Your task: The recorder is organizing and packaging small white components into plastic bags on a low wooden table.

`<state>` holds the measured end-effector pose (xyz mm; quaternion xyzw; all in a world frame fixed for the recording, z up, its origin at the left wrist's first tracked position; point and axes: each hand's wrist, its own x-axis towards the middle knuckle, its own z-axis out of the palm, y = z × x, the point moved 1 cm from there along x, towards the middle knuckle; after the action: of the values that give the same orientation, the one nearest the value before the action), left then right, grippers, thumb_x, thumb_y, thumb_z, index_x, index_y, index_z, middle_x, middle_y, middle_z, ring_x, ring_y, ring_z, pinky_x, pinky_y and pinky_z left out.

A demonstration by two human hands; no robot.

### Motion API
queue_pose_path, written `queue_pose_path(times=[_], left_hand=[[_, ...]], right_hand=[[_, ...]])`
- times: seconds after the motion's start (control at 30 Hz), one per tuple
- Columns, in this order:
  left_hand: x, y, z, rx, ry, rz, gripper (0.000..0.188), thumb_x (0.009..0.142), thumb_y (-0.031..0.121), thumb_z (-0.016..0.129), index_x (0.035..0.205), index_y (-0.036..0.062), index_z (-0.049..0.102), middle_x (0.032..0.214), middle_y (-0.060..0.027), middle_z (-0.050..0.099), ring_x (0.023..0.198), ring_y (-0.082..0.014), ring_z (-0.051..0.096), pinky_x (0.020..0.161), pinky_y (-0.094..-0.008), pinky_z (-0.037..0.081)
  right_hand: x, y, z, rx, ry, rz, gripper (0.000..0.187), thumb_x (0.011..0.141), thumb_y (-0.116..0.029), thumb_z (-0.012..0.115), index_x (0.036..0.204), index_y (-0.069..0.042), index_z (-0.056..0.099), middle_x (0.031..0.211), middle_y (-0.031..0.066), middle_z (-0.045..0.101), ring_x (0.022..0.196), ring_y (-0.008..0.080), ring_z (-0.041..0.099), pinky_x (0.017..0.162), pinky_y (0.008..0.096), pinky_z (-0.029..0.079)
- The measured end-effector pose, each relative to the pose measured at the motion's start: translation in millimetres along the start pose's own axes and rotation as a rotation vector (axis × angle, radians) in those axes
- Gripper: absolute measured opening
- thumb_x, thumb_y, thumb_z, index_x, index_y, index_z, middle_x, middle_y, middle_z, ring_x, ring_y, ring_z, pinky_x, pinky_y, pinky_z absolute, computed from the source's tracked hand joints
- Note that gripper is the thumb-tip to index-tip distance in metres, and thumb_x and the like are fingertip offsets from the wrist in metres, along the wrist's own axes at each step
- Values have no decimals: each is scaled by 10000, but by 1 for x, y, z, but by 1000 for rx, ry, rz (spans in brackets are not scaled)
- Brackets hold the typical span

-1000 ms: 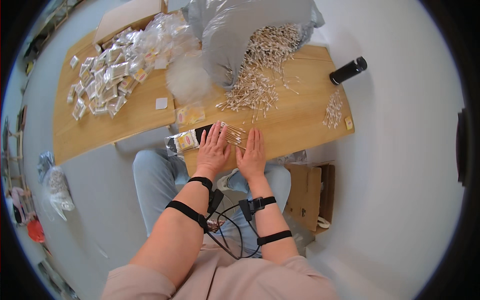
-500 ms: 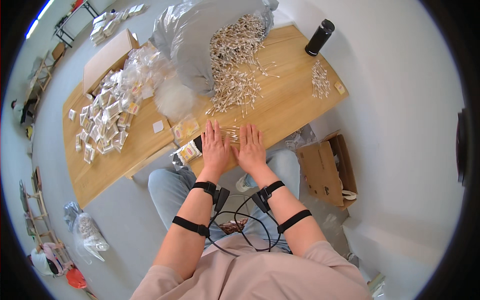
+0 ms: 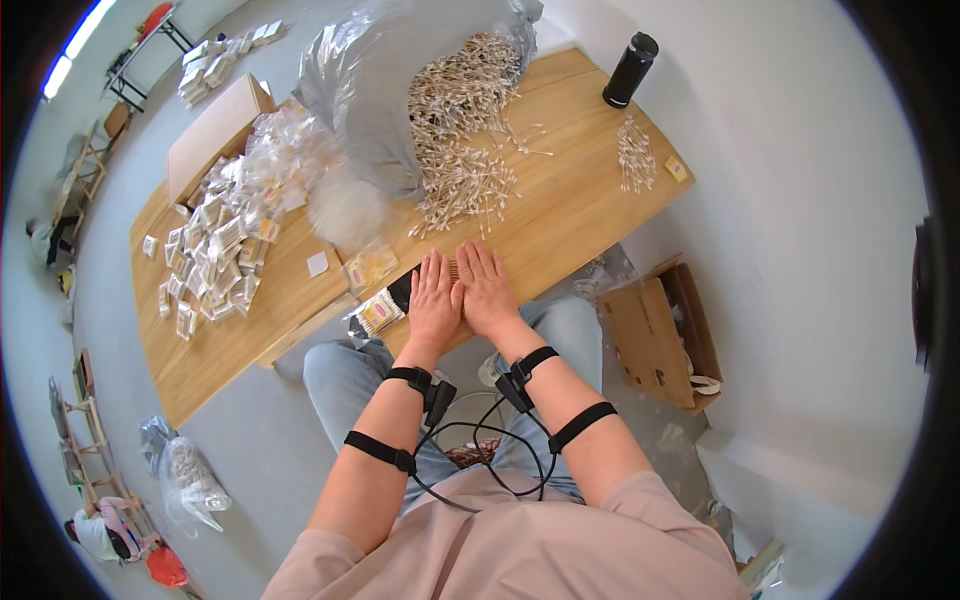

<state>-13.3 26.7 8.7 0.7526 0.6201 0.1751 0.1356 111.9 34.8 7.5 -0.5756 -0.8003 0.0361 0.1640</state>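
Note:
My left hand [image 3: 433, 302] and my right hand [image 3: 486, 292] lie flat side by side at the table's near edge, fingers stretched out. Beneath and between them are cotton swabs [image 3: 454, 270], mostly covered by my palms. Against my left hand is a black strip [image 3: 401, 290], and beside it sits a clear pack of cotton swabs [image 3: 378, 312] with a label. A yellow-printed plastic bag [image 3: 371, 266] lies just beyond. Farther off, a big heap of loose cotton swabs [image 3: 462, 180] spills from a grey plastic bag [image 3: 350, 90].
Filled swab packs [image 3: 215, 250] pile up on the left beside a cardboard box [image 3: 215, 135] and clear bags [image 3: 285, 140]. A black bottle [image 3: 630, 72] and a few loose swabs [image 3: 636, 155] occupy the right end. On the floor is an open carton [image 3: 660, 335].
My right hand has slid left and up against my left hand, closing the gap between them and covering more of the swabs. The left hand has hardly moved.

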Motion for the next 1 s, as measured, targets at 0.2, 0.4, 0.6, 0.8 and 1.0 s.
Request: queue_pose_path(times=[0.2, 0.4, 0.6, 0.8, 1.0], left_hand=[[-13, 0, 2, -13, -4, 41, 578, 1012, 382, 386, 1451, 7, 374, 1552, -158, 296, 1459, -298, 230, 1183, -460, 164], [-12, 5, 3, 93, 3, 32, 601, 1008, 414, 360, 1458, 15, 369, 1564, -150, 276, 1465, -295, 213, 1187, -475, 129], [-14, 7, 0, 121, -9, 33, 587, 999, 375, 388, 1469, 25, 353, 1572, -152, 257, 1468, -290, 205, 1186, -470, 134], [-12, 8, -1, 140, -53, -2, 603, 1002, 404, 359, 1483, 41, 332, 1583, -134, 234, 1476, -273, 179, 1191, -461, 127], [-12, 7, -1, 136, -46, -6, 595, 1001, 392, 358, 1487, 50, 326, 1584, -112, 241, 1477, -246, 184, 1192, -448, 132]], right_hand=[[-5, 1, -8, -1, -42, 2, 602, 930, -276, 447, 1474, -36, 352, 1534, 135, 345, 1429, 286, 298, 1174, 497, 173], [-2, 5, -13, 25, -60, -3, 606, 943, -327, 472, 1471, -50, 363, 1527, 127, 357, 1417, 285, 315, 1169, 508, 180], [-14, 7, -20, 2, -28, -66, 606, 923, -302, 502, 1459, -46, 379, 1516, 127, 375, 1407, 286, 332, 1163, 520, 188], [-10, 6, -19, 18, -37, -30, 639, 889, -303, 538, 1455, -47, 386, 1506, 127, 389, 1395, 275, 348, 1152, 524, 203], [-4, 6, -26, -18, -66, -33, 659, 873, -306, 559, 1450, -38, 386, 1498, 113, 402, 1369, 253, 369, 1116, 511, 259]])
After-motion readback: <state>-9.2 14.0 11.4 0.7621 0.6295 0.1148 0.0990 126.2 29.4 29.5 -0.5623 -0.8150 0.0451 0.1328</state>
